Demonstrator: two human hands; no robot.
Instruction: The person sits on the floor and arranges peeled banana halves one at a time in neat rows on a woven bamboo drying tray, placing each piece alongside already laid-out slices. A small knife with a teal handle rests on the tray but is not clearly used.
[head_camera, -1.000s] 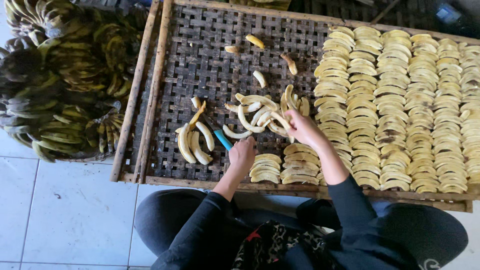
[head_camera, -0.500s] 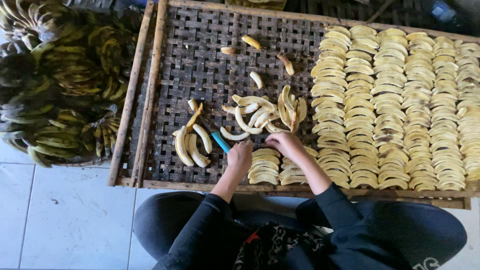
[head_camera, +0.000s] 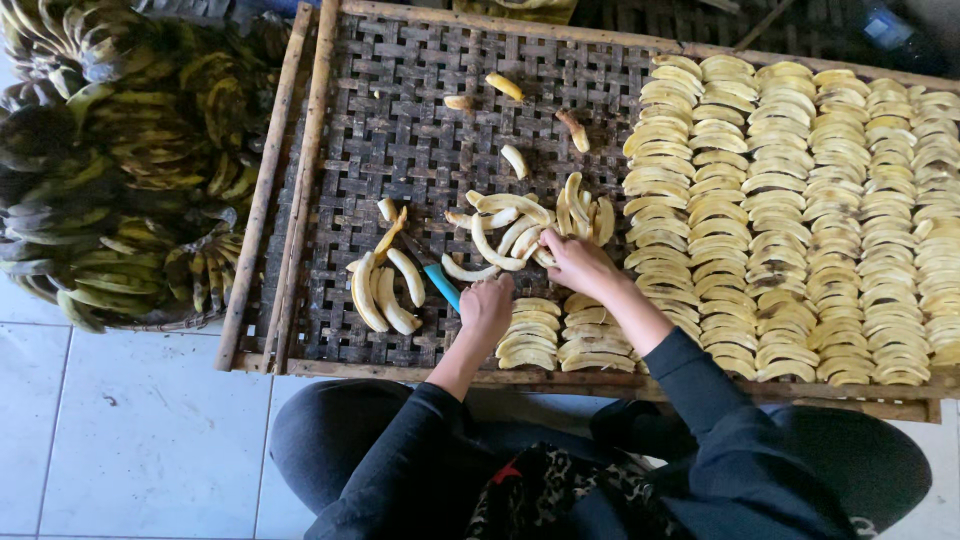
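Two hands: left (head_camera: 487, 309) grips blue-handled knife (head_camera: 436, 281), blade hidden; right (head_camera: 577, 262) pinches peeled banana (head_camera: 545, 256).

left hand (head_camera: 487, 308) fisted, right hand (head_camera: 575, 262) reaching

Your left hand (head_camera: 487, 308) grips a knife (head_camera: 436, 279): its turquoise handle sticks out up and to the left of your fist, the dark blade lying on the woven tray (head_camera: 400, 130). Your right hand (head_camera: 575, 262) touches a loose heap of peeled slices (head_camera: 510, 232), pale yellow, curved, lying crisscross at the tray's middle. A smaller clutch of slices (head_camera: 385, 290) lies just left of the knife.
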